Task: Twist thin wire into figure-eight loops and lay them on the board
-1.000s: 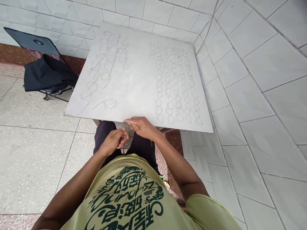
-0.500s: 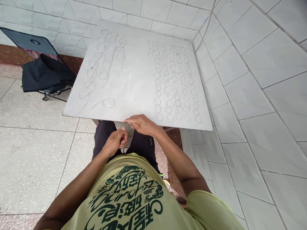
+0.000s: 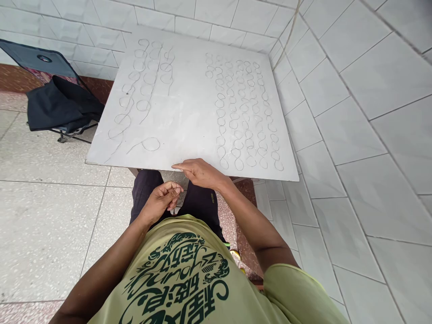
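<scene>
A white board (image 3: 189, 112) lies flat in front of me, over my knees. Large loops of thin wire (image 3: 141, 90) lie in rows on its left half. Several rows of small wire loops (image 3: 245, 117) cover its right half. My right hand (image 3: 200, 172) hovers at the board's near edge, thumb and forefinger pressed together and pointing left. My left hand (image 3: 163, 199) is just below it over my dark trousers, fingers curled into a pinch. Whatever the fingers hold is too fine to make out. The two hands are a little apart.
A folding chair (image 3: 37, 60) with a dark cloth (image 3: 62, 105) on it stands at the left by the wall. A white tiled wall (image 3: 354, 112) runs along the right. Speckled floor tiles (image 3: 50, 216) lie at the left.
The hands have drawn slightly apart: the right hand rose to the board's edge and the left stayed low. The thin wire seen between the fingers earlier no longer shows.
</scene>
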Motion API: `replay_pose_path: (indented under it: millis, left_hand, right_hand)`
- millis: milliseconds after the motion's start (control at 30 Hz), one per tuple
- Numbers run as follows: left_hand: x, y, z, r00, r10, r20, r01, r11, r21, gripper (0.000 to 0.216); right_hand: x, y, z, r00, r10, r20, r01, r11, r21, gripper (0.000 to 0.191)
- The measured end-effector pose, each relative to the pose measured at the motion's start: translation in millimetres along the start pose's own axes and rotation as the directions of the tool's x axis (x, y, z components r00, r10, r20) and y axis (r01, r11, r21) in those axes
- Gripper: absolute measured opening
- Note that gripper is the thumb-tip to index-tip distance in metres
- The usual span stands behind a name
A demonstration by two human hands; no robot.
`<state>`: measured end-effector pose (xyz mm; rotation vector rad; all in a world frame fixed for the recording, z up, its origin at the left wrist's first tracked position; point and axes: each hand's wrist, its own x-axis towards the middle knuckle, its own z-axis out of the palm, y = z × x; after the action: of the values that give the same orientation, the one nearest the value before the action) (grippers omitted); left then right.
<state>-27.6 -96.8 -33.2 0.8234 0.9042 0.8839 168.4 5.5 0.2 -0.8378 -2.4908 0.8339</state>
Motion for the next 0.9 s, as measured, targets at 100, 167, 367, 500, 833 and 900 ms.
replay_pose_path:
  millis: [100,167,367,500,833,900]
  left_hand:
    - [0,1,-5,0.999,-0.046,0.013,0.045,0.998,0.041,0.032]
    - [0,3,-9,0.994,-0.102,0.029,0.1,0.992,0.077,0.034]
    - [0,3,-10,0.984,-0.17,0.06,0.162,0.98,0.116,0.035]
    - [1,1,-4,0.996,-0.085,0.013,0.084,0.996,0.032,0.032]
    - [0,13,9,0.999,-0.01,-0.04,0.004,0.988,-0.151,0.036]
    - [-2,16,12,0.999,-0.019,-0.035,0.012,0.98,-0.197,0.042]
  right_hand:
    - [0,-1,-5,0.996,-0.035,0.087,0.036,0.999,-0.01,0.045]
    - [0,-1,-9,0.988,-0.058,0.14,0.061,0.998,-0.023,0.043]
    - [2,-3,-17,0.984,-0.096,0.152,0.091,0.995,0.04,0.04]
    - [1,-6,-7,0.992,0.126,0.003,-0.121,0.943,0.309,0.036]
    - [-4,-14,32,0.921,0.378,0.091,-0.243,0.378,0.893,0.045]
    - [-5,-18,33,0.925,0.372,0.078,-0.212,0.334,0.919,0.042]
